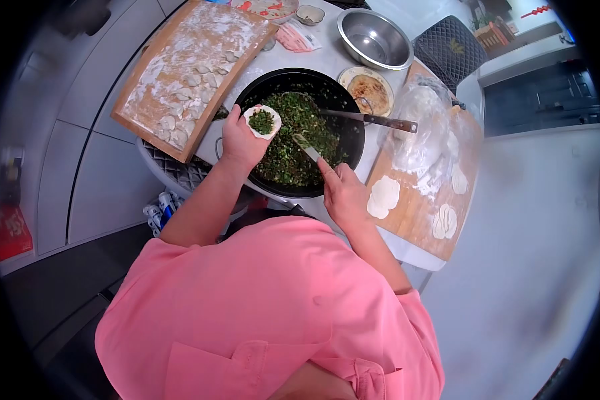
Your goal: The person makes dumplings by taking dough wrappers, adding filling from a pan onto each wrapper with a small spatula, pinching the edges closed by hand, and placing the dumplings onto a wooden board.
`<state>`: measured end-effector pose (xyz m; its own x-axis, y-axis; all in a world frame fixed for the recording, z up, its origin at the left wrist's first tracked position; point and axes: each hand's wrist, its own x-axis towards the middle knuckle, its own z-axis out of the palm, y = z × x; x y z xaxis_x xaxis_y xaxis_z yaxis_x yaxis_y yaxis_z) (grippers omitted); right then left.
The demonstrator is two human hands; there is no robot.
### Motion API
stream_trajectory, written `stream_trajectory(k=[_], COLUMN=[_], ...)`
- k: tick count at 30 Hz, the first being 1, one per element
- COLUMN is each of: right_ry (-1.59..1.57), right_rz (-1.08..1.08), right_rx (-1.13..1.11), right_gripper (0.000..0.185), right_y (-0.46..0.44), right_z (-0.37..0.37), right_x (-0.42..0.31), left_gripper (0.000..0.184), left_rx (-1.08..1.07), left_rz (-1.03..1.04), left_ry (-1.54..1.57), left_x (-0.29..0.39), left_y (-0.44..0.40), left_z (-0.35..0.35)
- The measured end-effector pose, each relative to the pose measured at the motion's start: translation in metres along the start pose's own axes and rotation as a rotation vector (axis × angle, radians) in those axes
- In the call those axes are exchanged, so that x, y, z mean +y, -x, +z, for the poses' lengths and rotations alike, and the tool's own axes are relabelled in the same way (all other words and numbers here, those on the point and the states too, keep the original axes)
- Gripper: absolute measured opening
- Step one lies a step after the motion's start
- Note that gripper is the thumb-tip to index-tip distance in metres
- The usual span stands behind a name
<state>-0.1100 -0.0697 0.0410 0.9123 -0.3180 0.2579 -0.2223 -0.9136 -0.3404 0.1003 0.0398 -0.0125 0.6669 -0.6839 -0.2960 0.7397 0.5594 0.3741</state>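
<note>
My left hand [242,143] is closed around the edge of a round dumpling wrapper [277,125]. A mound of chopped green filling [261,122] sits in the middle of that wrapper. In my right hand [347,197] is a narrow flat-bladed spreader [308,149], its tip dipping toward the greens and smeared with them. Both hands are over the near part of a large black pan [358,143], which holds a heap of chopped green filling [290,157]. A long-handled spatula [380,121] rests in the pan, its handle lying over the right rim.
On the left, a floured wooden board [210,33] carries several folded dumplings [180,110]. The right-hand board [413,230] has wrappers [383,197] and a plastic bag [417,127] on it. Behind the pan stand a steel bowl [343,30] and a plate with a browned flatbread [369,93].
</note>
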Motion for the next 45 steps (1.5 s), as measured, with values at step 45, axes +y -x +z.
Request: stream_trajectory(k=[45], right_ry=[-1.018], right_rz=[0.22], right_rx=[0.17], right_gripper=[0.079], right_y=[-0.036], right_z=[0.016], right_x=[-0.01], left_gripper=[0.023], left_rx=[-0.386], left_rz=[-0.132], left_ry=[-0.53], left_x=[-0.029], left_y=[0.07], left_z=[0.062])
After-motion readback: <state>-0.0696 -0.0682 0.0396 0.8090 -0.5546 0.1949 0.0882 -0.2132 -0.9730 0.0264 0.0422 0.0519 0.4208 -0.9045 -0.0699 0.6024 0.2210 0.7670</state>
